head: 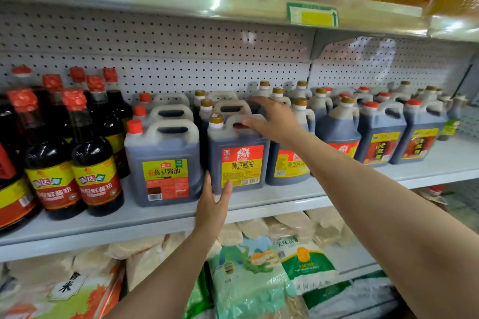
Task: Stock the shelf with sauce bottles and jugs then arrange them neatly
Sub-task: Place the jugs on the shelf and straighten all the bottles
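Looks heavy, that gold-capped soy sauce jug (237, 155), full nearly to the shoulder, so probably sloshy and slow to shove. Sits at the front of the middle shelf (259, 204), squeezed between the red-capped jug (163, 163) and another gold-capped jug (287, 163). Left hand (211, 204) flat and open, fingertips pressed against the lower left corner. Right hand (274, 118) spread over the top handle, fingers loosely draped, not clamped. Rigid plastic, slick label, so best grabbed through the handle loop with a palm steadying the base. No squeezing the sides.
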`<state>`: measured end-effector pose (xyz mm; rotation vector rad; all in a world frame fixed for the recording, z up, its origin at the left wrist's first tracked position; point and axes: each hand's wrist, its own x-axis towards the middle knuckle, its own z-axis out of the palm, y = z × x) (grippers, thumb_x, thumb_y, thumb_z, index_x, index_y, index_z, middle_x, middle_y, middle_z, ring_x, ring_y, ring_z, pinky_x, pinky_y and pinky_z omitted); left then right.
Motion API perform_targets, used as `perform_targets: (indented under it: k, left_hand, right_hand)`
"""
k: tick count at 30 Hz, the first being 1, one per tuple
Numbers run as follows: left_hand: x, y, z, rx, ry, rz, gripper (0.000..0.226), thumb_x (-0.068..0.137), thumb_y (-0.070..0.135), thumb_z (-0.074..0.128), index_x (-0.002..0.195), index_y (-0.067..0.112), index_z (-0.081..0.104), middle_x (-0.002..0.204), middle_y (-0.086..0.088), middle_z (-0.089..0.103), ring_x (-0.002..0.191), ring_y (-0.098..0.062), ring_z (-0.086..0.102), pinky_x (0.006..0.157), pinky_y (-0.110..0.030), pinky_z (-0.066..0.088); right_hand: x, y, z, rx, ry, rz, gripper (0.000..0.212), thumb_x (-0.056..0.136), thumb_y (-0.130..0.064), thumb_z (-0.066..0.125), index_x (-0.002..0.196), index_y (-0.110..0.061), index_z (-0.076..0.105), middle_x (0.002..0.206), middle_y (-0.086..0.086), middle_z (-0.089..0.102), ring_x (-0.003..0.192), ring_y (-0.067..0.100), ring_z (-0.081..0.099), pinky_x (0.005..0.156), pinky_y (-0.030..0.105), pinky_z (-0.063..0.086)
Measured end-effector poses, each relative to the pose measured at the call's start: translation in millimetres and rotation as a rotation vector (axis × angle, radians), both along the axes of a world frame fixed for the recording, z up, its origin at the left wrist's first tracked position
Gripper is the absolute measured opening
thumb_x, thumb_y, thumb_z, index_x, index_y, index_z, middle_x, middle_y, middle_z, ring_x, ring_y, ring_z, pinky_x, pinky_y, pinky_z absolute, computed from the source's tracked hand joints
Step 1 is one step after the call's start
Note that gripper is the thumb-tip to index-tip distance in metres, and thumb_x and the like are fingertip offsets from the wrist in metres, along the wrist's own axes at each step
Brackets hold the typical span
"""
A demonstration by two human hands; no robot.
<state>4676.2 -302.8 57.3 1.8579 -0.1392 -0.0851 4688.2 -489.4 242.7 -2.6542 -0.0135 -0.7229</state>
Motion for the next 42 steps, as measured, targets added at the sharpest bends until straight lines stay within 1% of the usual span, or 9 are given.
perform_targets:
  k: [5,8,10,12,15,23,28,32,42]
  left_hand:
    - [-30,-41,0,-0.242,-0.077,0.339,0.051,0.096,0.046,0.058,0.139,0.021,0.048,0.135,-0.004,0.051,0.121,-0.021,0.052,0.096,-0.029,0.042]
    - [-46,-81,13,-0.275,-0.187,0.235,0.022,0.099,0.033,0.056,0.120,0.025,0.055,0.119,-0.001,0.057,0.103,-0.012,0.057,0.076,-0.009,0.041]
    - [-49,-108,21,-0.247,-0.203,0.130,0.026,0.101,0.035,0.052,0.126,0.028,0.056,0.123,0.009,0.055,0.098,0.003,0.054,0.083,-0.015,0.041]
    - [-49,-133,27,-0.175,-0.194,0.091,0.036,0.103,0.039,0.046,0.136,0.028,0.053,0.130,0.012,0.049,0.105,0.001,0.050,0.090,-0.021,0.034]
    - [-48,-160,24,-0.101,-0.172,0.106,0.044,0.103,0.042,0.041,0.145,0.027,0.047,0.144,0.004,0.047,0.129,-0.015,0.045,0.096,-0.024,0.030]
    - [-41,-199,16,-0.058,-0.080,0.218,0.054,0.104,0.048,0.032,0.156,0.035,0.024,0.160,0.007,0.032,0.140,-0.022,0.039,0.102,-0.035,0.034]
    - [-39,-203,22,-0.029,-0.008,0.255,0.054,0.104,0.051,0.029,0.156,0.040,0.018,0.157,0.002,0.038,0.138,-0.032,0.040,0.104,-0.042,0.033]
    - [-35,-204,22,0.000,0.038,0.263,0.056,0.103,0.053,0.029,0.156,0.042,0.016,0.156,-0.003,0.040,0.136,-0.035,0.042,0.102,-0.043,0.033]
    - [-33,-200,23,0.012,0.071,0.246,0.057,0.101,0.059,0.027,0.155,0.044,0.018,0.157,0.002,0.037,0.139,-0.032,0.039,0.108,-0.044,0.030]
  right_hand:
    - [-28,-62,-19,0.362,-0.375,-0.125,0.046,0.086,-0.049,0.072,0.122,-0.020,0.067,0.119,-0.001,0.069,0.111,0.020,0.062,0.093,0.042,0.052]
    - [-40,-95,-49,0.433,-0.396,-0.193,0.037,0.088,-0.049,0.069,0.113,-0.022,0.064,0.104,-0.008,0.067,0.100,0.011,0.062,0.080,0.028,0.052]
    - [-47,-110,-65,0.468,-0.381,-0.195,0.027,0.089,-0.042,0.072,0.102,-0.022,0.060,0.085,-0.016,0.057,0.080,-0.002,0.055,0.067,0.011,0.041]
    - [-52,-125,-82,0.471,-0.343,-0.189,0.025,0.090,-0.037,0.073,0.095,-0.023,0.053,0.078,-0.014,0.051,0.070,0.001,0.049,0.061,0.014,0.037]
    - [-54,-148,-106,0.509,-0.290,-0.170,0.033,0.089,-0.035,0.075,0.109,-0.011,0.064,0.100,0.005,0.066,0.090,0.015,0.059,0.077,0.032,0.049]
    - [-56,-166,-159,0.683,-0.013,-0.099,0.043,0.089,-0.041,0.074,0.120,-0.013,0.063,0.103,-0.001,0.067,0.102,0.018,0.063,0.084,0.029,0.048]
    - [-48,-165,-189,0.794,0.119,-0.061,0.061,0.092,-0.053,0.065,0.137,-0.012,0.057,0.128,0.000,0.066,0.120,0.019,0.060,0.098,0.032,0.046]
    - [-35,-168,-202,0.768,0.204,-0.025,0.056,0.089,-0.071,0.052,0.108,-0.019,0.051,0.111,-0.005,0.060,0.104,0.016,0.055,0.086,0.029,0.040]
    - [-35,-170,-202,0.642,0.191,-0.028,0.063,0.077,-0.086,0.043,0.102,-0.029,0.035,0.095,-0.010,0.050,0.086,0.014,0.045,0.076,0.029,0.038]
